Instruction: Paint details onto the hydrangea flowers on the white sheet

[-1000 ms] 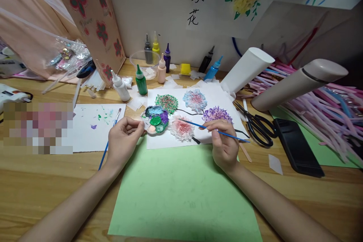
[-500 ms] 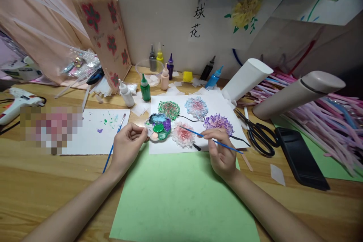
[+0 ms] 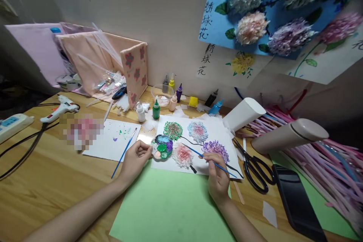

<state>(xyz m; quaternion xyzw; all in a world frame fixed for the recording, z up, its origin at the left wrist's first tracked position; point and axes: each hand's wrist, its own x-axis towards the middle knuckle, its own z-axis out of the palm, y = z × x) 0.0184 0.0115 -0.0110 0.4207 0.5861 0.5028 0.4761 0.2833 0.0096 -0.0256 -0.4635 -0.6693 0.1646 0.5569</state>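
Note:
Between the thumb and fingers of my left hand (image 3: pixel 137 160) is the edge of a small paint palette (image 3: pixel 162 147) with green, purple, blue and peach paint in its wells. My right hand (image 3: pixel 218 176) grips a thin blue paintbrush (image 3: pixel 200 154), its tip over the pink and white paper flower (image 3: pixel 182 154); I cannot tell if it touches. That flower sits on a white sheet (image 3: pixel 161 165) with a green flower (image 3: pixel 172 130), a blue one (image 3: pixel 197 131) and a purple one (image 3: pixel 215 150). Black painted stems run from some of them. A second brush (image 3: pixel 124 153) lies left of my left hand.
Paint bottles (image 3: pixel 156 109) stand along the back. Scissors (image 3: pixel 256 170), a phone (image 3: pixel 297 200) and a grey-brown bottle (image 3: pixel 286 136) are at the right. A glue gun (image 3: pixel 61 109) lies at the left. Green paper (image 3: pixel 172 204) covers the front. Flower pictures (image 3: pixel 252 26) hang on the wall.
The camera view has tilted up and turned left, showing more of the wall pictures and the left side of the table. Both hands keep their grip on palette and brush.

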